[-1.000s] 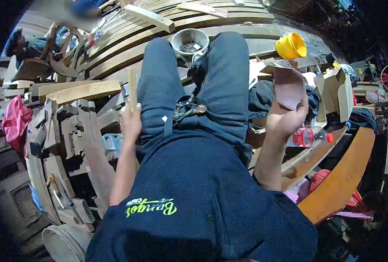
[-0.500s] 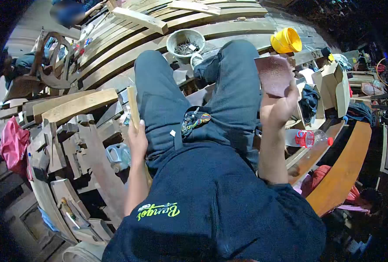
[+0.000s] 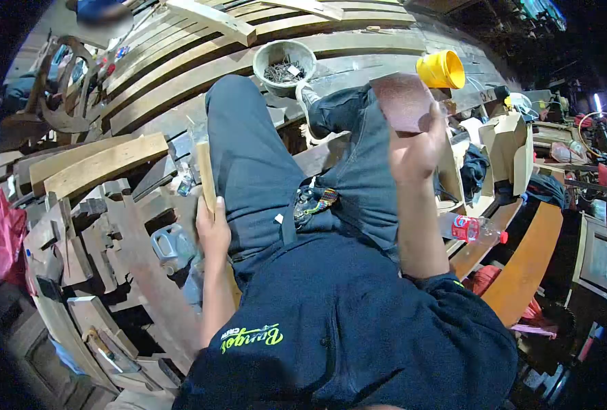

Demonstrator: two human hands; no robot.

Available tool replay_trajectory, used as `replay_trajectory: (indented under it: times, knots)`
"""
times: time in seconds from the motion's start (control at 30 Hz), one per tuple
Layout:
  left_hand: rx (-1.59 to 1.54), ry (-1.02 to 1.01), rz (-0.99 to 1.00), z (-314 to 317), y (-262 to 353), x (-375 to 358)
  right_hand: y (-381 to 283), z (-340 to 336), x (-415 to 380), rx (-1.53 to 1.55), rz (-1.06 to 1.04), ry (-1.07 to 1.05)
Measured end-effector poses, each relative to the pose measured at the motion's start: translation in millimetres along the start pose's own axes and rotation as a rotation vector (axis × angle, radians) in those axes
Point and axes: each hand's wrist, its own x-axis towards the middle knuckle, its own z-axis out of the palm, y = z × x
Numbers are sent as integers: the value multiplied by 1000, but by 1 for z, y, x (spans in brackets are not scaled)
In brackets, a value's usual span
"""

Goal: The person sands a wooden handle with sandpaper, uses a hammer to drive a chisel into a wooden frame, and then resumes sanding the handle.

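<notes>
My left hand [image 3: 213, 224] is wrapped round a narrow strip of pale wood [image 3: 208, 179], which stands up along the outer side of my left thigh. Over my right thigh, my right hand [image 3: 418, 152] holds a reddish-brown sheet [image 3: 402, 102] that looks like sandpaper, its thumb and fingers at the sheet's lower right edge. The wood and the sheet are well apart, with my legs between them. A bunch of small items with a colourful cord [image 3: 314, 201] lies at my waist.
Ahead are a bucket of dark nails [image 3: 284, 67], slatted boards [image 3: 344, 45] and a yellow bucket [image 3: 441, 70]. Wood offcuts [image 3: 109, 164] and a blue-grey jug [image 3: 172, 244] lie at left. A bottle [image 3: 474, 229], an orange-brown board [image 3: 528, 263] and cardboard [image 3: 508, 147] are at right. Part of another person [image 3: 102, 14] shows at top left.
My right hand has moved left and slightly up with the sheet, nearer my right knee. My left hand still holds the wood. The whole view has shifted a little.
</notes>
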Motion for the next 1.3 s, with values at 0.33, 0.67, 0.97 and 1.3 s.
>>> replay_trajectory:
  times: [0.33,0.67,0.97,1.3]
  knots:
    - [91,-32,-33,1,4,6,9,-6,-4,-10,77,-27]
    - [236,93,8,8,8,2,30,0,37,-34,179,26]
    - [-86,106,-55,6,27,45,137,-11,79,-119,490,-44]
    - [140,-350,-76,72,116,77,191,-57,46,42,694,-27]
